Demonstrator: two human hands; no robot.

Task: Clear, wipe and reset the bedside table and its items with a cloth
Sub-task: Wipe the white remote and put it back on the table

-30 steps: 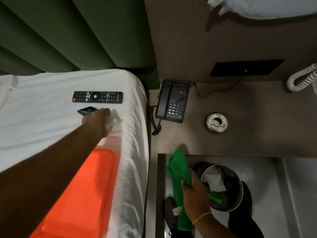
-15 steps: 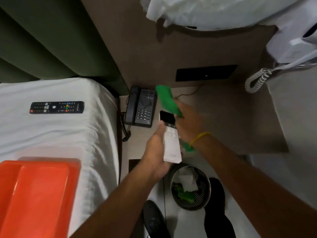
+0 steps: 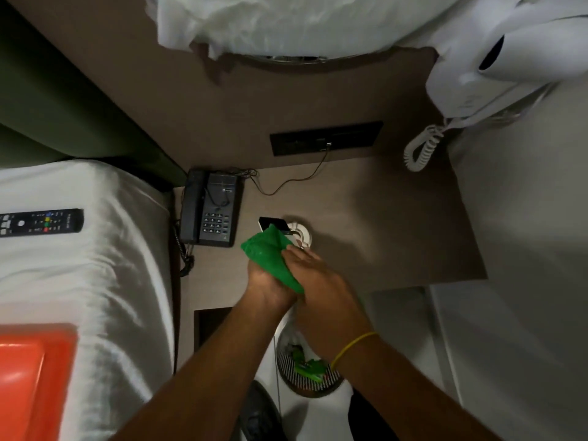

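Note:
Over the brown bedside table (image 3: 381, 224) my left hand (image 3: 265, 286) grips a white remote (image 3: 273, 225) with a dark top end. Only that top end shows. My right hand (image 3: 313, 272) presses a green cloth (image 3: 270, 257) around the remote's body. A black telephone (image 3: 211, 210) stands at the table's left rear. A round silver ashtray (image 3: 304, 235) lies just behind my hands, partly hidden by the cloth and remote.
A black TV remote (image 3: 41, 221) lies on the white bed (image 3: 86, 281) at left, with an orange tray (image 3: 31, 386) nearer me. A wire waste bin (image 3: 308, 370) stands on the floor below the table. A white wall unit with coiled cord (image 3: 420, 151) hangs at right.
My left hand took the white remote from the bed and carried it over the table. My right hand brought the green cloth up from the bin and wrapped it around the remote.

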